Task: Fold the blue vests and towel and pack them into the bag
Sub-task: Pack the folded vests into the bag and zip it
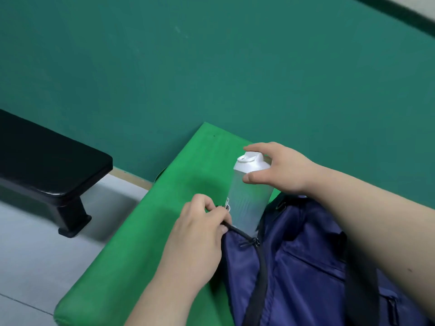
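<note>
Lying on the green bench [131, 243], the navy bag [306, 255] has its zip edge pinched by the left hand [200, 229]; the right hand [282, 168] clasps a bottle [249, 198] by the lid, base in the opening. Packing looks underway; seating the bottle needs the mouth wide.

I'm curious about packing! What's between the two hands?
In the head view, a frosted plastic bottle with a white lid is between them. The right hand grips its top; the left hand pinches the zip edge of the navy fabric bag.
</note>
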`<action>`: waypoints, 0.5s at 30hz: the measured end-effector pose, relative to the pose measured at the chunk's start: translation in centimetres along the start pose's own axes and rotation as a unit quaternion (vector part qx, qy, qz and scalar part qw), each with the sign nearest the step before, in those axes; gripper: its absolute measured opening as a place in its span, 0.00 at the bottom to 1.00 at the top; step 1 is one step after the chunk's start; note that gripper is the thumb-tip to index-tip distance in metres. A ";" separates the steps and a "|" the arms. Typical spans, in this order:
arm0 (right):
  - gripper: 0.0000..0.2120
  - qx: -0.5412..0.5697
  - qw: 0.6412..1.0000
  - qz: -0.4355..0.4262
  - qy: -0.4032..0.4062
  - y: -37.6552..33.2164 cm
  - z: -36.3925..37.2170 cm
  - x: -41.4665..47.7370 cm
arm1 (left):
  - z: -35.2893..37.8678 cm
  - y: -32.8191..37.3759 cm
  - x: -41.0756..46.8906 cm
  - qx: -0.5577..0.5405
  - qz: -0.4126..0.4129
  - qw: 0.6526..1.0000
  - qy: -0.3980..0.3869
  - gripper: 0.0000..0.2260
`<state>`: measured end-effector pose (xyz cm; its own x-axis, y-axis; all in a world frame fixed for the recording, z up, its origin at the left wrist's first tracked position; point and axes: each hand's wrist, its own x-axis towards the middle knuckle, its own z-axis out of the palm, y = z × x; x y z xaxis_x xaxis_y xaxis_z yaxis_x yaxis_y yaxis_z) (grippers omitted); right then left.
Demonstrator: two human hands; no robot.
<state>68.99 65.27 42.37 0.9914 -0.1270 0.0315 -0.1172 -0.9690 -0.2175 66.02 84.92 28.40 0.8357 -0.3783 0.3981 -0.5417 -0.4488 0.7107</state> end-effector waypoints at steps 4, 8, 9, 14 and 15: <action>0.31 0.005 0.998 0.014 -0.060 -0.7 0.9 0.0 | -0.9 1.0 -0.5 -0.014 -0.014 1.000 -0.007 0.03; 0.32 -0.026 0.993 0.016 -0.116 -1.0 1.2 -0.3 | -1.1 0.9 -0.7 -0.012 -0.012 1.000 -0.022 0.02; 0.32 -0.037 0.991 0.013 -0.126 -1.2 1.3 -0.4 | -1.2 0.7 -0.7 -0.007 -0.012 1.000 -0.024 0.02; 0.34 -0.049 0.989 0.007 -0.139 -1.5 1.7 -0.7 | -1.0 0.0 -0.7 0.025 -0.047 0.997 -0.052 0.05; 0.34 -0.049 0.989 0.006 -0.141 -1.5 1.8 -0.6 | -1.0 -0.1 -0.6 0.031 -0.054 0.997 -0.054 0.06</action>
<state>68.64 67.20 40.90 0.9650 -0.0873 -0.2471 -0.1201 -0.9854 -0.1209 65.61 85.99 28.68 0.8764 -0.4091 0.2540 -0.4567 -0.5392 0.7076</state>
